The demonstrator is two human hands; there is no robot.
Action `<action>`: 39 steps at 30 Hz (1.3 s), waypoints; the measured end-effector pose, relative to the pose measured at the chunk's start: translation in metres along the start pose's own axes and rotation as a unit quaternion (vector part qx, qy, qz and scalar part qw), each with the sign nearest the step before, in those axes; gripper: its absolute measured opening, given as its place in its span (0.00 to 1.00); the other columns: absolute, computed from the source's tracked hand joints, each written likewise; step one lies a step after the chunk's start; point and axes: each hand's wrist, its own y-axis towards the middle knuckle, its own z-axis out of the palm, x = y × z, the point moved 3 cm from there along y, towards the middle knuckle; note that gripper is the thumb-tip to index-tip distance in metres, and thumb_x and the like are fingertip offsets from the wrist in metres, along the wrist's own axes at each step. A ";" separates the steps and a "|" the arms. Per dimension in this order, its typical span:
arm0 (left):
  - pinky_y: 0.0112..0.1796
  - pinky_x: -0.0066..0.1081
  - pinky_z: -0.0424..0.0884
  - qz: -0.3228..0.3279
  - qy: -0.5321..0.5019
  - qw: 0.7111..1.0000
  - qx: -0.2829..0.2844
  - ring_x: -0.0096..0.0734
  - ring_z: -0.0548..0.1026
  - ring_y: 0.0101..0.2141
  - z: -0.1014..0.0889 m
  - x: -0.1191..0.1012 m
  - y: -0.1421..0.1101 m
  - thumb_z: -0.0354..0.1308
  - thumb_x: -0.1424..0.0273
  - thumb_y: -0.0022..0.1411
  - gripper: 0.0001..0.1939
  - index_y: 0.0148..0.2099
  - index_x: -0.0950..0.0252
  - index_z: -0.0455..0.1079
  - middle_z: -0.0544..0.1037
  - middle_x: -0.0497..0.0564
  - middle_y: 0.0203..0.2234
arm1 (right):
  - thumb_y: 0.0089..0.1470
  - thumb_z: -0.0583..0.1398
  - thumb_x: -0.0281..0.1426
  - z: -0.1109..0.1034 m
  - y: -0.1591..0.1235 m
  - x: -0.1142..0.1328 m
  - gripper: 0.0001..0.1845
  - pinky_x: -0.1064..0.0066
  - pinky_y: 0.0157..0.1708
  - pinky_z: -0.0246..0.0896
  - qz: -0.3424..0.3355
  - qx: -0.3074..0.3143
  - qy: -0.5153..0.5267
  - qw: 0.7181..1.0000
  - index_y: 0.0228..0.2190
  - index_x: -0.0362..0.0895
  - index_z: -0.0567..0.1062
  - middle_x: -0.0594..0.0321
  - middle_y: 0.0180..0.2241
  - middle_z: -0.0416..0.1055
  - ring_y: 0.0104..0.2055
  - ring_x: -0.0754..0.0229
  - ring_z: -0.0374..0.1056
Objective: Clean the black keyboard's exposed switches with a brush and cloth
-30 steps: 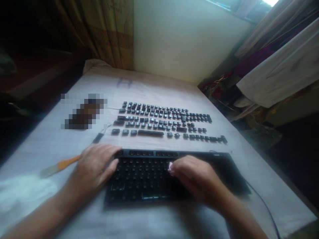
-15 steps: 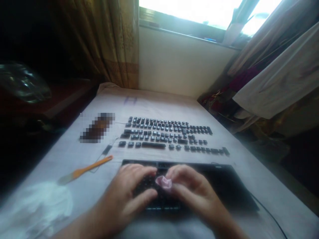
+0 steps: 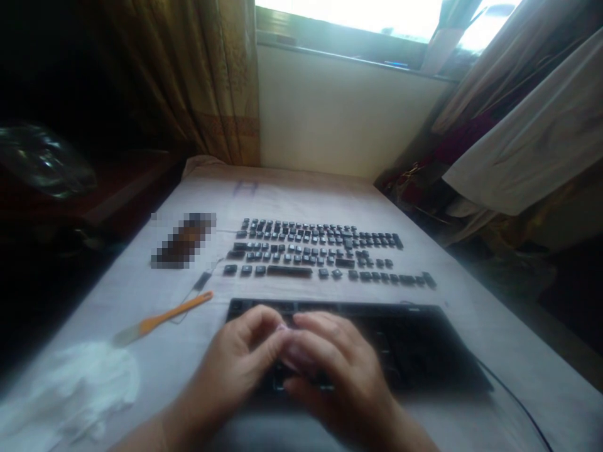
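Observation:
A small pink cloth is bunched between my two hands, partly hidden by the fingers. My left hand pinches its upper left side between thumb and fingertips. Curled over it from the right, my right hand grips the rest. Both hands are above a black keyboard whose keys have been taken off over the part that shows; the hands cover its left middle. Beyond it, loose black keycaps lie in rows, with the long spacebar in the nearest row.
An orange-handled brush lies left of the keyboard, beside a crumpled white cloth. A pixelated dark object sits farther back on the left. The keyboard's cable trails off right. Clothes hang at the right edge.
My hands have come together. My left fingers, apart before, now take hold of the pink cloth, and my right hand has shifted slightly left and folded over it.

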 end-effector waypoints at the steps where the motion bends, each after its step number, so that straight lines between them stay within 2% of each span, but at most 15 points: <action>1: 0.30 0.24 0.68 -0.005 -0.020 1.000 0.005 0.26 0.72 0.28 0.002 0.001 0.000 0.63 0.44 0.56 0.25 0.35 0.62 0.71 0.74 0.46 0.25 | 0.65 0.60 0.36 0.001 -0.001 0.000 0.12 0.61 0.44 0.77 0.002 -0.001 0.000 1.000 0.46 0.43 0.75 0.50 0.42 0.81 0.44 0.51 0.79; 4: 0.32 0.24 0.70 -0.014 -0.070 0.997 0.020 0.26 0.73 0.30 0.008 0.004 -0.001 0.64 0.46 0.57 0.24 0.37 0.62 0.70 0.75 0.46 0.27 | 0.65 0.59 0.27 0.003 -0.002 -0.002 0.07 0.70 0.38 0.77 0.024 -0.001 0.039 0.999 0.45 0.44 0.75 0.53 0.38 0.81 0.38 0.57 0.79; 7: 0.38 0.26 0.73 0.017 -0.048 0.998 0.032 0.29 0.76 0.35 0.009 0.004 -0.005 0.62 0.50 0.61 0.18 0.42 0.59 0.72 0.79 0.46 0.33 | 0.63 0.58 0.19 0.003 -0.003 -0.003 0.13 0.72 0.35 0.76 0.032 0.005 0.084 0.996 0.46 0.44 0.74 0.54 0.37 0.80 0.37 0.59 0.78; 10: 0.40 0.27 0.74 0.068 0.024 0.996 0.044 0.30 0.78 0.37 0.007 0.000 -0.007 0.61 0.54 0.63 0.15 0.45 0.58 0.74 0.81 0.47 0.35 | 0.62 0.58 0.19 0.000 -0.003 -0.004 0.13 0.73 0.33 0.75 0.049 0.009 0.103 0.993 0.44 0.45 0.75 0.55 0.35 0.79 0.35 0.59 0.77; 12: 0.39 0.27 0.75 0.084 0.059 0.994 0.043 0.30 0.78 0.36 0.005 -0.004 -0.006 0.60 0.56 0.64 0.13 0.43 0.58 0.75 0.82 0.47 0.34 | 0.62 0.57 0.19 -0.002 -0.001 -0.004 0.13 0.74 0.31 0.74 0.061 0.019 0.122 0.990 0.43 0.45 0.75 0.56 0.35 0.79 0.34 0.61 0.77; 16: 0.36 0.26 0.74 0.100 0.077 0.992 0.020 0.29 0.79 0.32 0.006 -0.016 0.001 0.60 0.57 0.64 0.12 0.39 0.59 0.76 0.82 0.45 0.30 | 0.62 0.58 0.21 -0.004 0.006 -0.007 0.11 0.74 0.33 0.75 0.077 0.035 0.128 0.988 0.43 0.45 0.75 0.57 0.35 0.79 0.34 0.61 0.77; 19: 0.33 0.24 0.72 0.111 0.081 0.990 0.038 0.26 0.78 0.30 0.007 -0.020 0.007 0.59 0.56 0.65 0.12 0.37 0.59 0.75 0.81 0.44 0.29 | 0.62 0.59 0.21 -0.008 0.008 -0.012 0.09 0.74 0.35 0.75 0.073 0.047 0.121 0.989 0.40 0.45 0.75 0.58 0.34 0.79 0.34 0.61 0.77; 22: 0.31 0.22 0.70 0.145 0.152 0.977 0.032 0.23 0.76 0.28 -0.007 -0.016 0.008 0.57 0.58 0.67 0.11 0.37 0.58 0.75 0.80 0.41 0.27 | 0.62 0.59 0.19 -0.018 0.004 -0.022 0.09 0.75 0.35 0.75 0.085 0.071 0.124 0.986 0.39 0.44 0.76 0.59 0.34 0.80 0.35 0.62 0.78; 25: 0.33 0.25 0.71 0.217 0.286 0.931 -0.063 0.23 0.76 0.28 -0.040 -0.003 0.003 0.57 0.59 0.68 0.08 0.41 0.55 0.74 0.80 0.40 0.30 | 0.62 0.59 0.19 -0.030 -0.006 -0.033 0.10 0.74 0.35 0.75 0.124 0.113 0.120 0.978 0.39 0.45 0.77 0.59 0.34 0.79 0.35 0.61 0.77; 28: 0.44 0.32 0.74 0.281 0.400 0.862 -0.138 0.32 0.79 0.39 -0.073 0.016 -0.005 0.56 0.59 0.68 0.09 0.46 0.53 0.73 0.82 0.43 0.38 | 0.62 0.58 0.20 -0.035 -0.017 -0.038 0.09 0.73 0.33 0.74 0.152 0.163 0.129 0.966 0.37 0.44 0.77 0.58 0.33 0.78 0.33 0.61 0.76; 30: 0.51 0.40 0.71 0.301 0.469 0.817 -0.148 0.40 0.78 0.47 -0.087 0.028 -0.010 0.54 0.57 0.69 0.13 0.51 0.55 0.72 0.81 0.47 0.43 | 0.62 0.58 0.20 -0.032 -0.023 -0.038 0.09 0.74 0.32 0.73 0.159 0.184 0.127 0.961 0.36 0.43 0.77 0.58 0.33 0.76 0.33 0.60 0.76; 32: 0.51 0.43 0.70 0.311 0.518 0.783 -0.146 0.44 0.77 0.50 -0.092 0.038 -0.012 0.50 0.57 0.71 0.16 0.54 0.57 0.71 0.81 0.50 0.47 | 0.61 0.58 0.21 -0.026 -0.027 -0.036 0.09 0.74 0.31 0.72 0.164 0.194 0.118 0.960 0.35 0.43 0.78 0.58 0.32 0.76 0.33 0.61 0.75; 35: 0.47 0.42 0.69 0.318 0.549 0.760 -0.139 0.45 0.76 0.50 -0.092 0.044 -0.013 0.47 0.57 0.72 0.18 0.55 0.58 0.70 0.81 0.50 0.47 | 0.61 0.58 0.21 -0.016 -0.031 -0.034 0.09 0.75 0.31 0.71 0.166 0.195 0.106 0.961 0.34 0.42 0.77 0.58 0.31 0.76 0.31 0.62 0.75; 39: 0.49 0.40 0.68 0.311 0.558 0.757 -0.134 0.42 0.76 0.51 -0.088 0.047 -0.012 0.45 0.56 0.72 0.20 0.56 0.60 0.69 0.80 0.50 0.47 | 0.61 0.57 0.19 -0.006 -0.035 -0.029 0.09 0.75 0.31 0.71 0.168 0.185 0.098 0.963 0.35 0.42 0.76 0.58 0.31 0.76 0.31 0.62 0.75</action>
